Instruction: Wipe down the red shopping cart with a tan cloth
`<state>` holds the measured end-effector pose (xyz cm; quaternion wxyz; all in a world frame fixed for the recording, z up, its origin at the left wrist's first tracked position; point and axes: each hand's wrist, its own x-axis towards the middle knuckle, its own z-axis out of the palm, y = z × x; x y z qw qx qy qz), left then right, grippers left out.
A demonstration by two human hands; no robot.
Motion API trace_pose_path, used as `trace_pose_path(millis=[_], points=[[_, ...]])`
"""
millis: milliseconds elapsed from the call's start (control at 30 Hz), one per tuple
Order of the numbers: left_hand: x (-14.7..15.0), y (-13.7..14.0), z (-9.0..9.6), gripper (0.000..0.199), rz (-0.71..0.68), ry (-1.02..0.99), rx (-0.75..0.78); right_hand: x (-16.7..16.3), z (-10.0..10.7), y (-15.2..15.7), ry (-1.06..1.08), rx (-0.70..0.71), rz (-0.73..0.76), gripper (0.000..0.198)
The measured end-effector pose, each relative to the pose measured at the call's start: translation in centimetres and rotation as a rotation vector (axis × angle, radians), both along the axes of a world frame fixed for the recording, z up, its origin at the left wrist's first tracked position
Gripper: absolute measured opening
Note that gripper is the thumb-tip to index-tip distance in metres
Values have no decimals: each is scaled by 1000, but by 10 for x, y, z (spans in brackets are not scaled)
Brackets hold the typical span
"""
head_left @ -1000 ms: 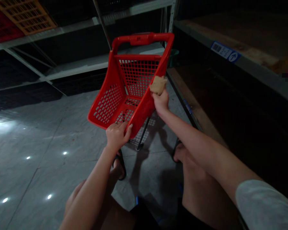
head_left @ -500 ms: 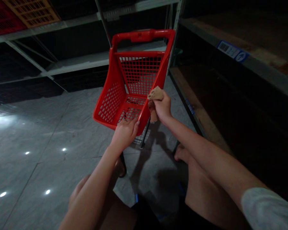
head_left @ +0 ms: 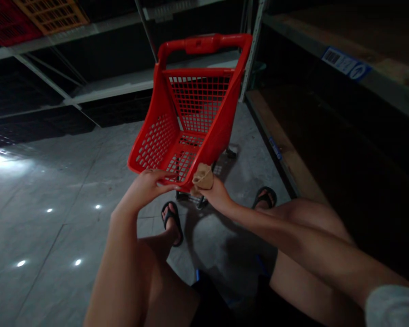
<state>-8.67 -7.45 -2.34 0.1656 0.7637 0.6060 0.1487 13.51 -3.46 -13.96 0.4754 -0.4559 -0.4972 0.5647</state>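
A small red plastic shopping cart stands on the floor in front of me, its handle at the far side and its low front rim towards me. My left hand is at that front rim, fingers over the inside and thumb outside, closed on the edge. My right hand is wrapped around a crumpled tan cloth. The cloth is at the cart's front right corner, against the outer side; part of it is hidden by the hand. The basket's grid floor shows between the hands.
Metal shelving runs behind the cart, with a yellow crate and a red crate at upper left. A wooden-decked shelf with a blue-white label borders the right side. My sandalled feet are beside the cart's front.
My right hand has moved the cloth down and left along the cart's right side to the front corner. My left hand has slid left along the front rim.
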Motion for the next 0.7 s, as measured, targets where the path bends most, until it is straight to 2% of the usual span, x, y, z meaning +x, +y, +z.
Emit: trace_pose_path(millis=[67, 167, 233, 300, 400, 467, 567, 633, 700], points=[[-9, -3, -3, 28, 46, -9, -31, 1, 17, 25, 31, 11, -16, 39], [-6, -6, -9, 24, 98, -15, 28, 0, 43, 65, 77, 143, -154, 32], [6, -5, -14, 22, 142, 1, 91, -4, 48, 68, 85, 153, -231, 27], [21, -1, -20, 21, 185, 37, 142, -11, 40, 48, 82, 56, -274, 25], [48, 6, -27, 26, 232, 124, 192, -18, 9, 3, 111, -115, -272, 28], [65, 11, -30, 32, 244, 181, 223, -19, -12, -12, 148, -193, -278, 32], [79, 19, -30, 33, 159, 195, 256, -10, -26, -2, 200, -295, -325, 30], [77, 23, -24, 31, 66, 169, 267, 3, -21, 18, 246, -317, -356, 24], [65, 25, -17, 31, 28, 179, 286, 17, -6, 36, 272, -235, -372, 23]])
